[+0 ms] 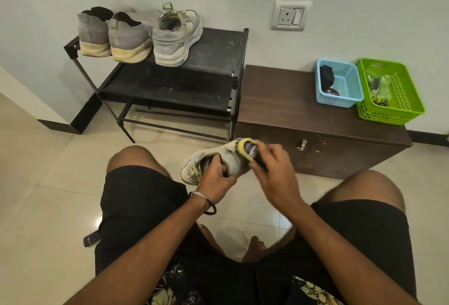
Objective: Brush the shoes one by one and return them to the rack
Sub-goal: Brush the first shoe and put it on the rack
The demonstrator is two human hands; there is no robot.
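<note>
Head view shows my left hand curled into the grey sneaker's opening, fingertips hidden inside, in front of the rack. My right hand grips a brush, blurred and half covered, against its heel.
</note>
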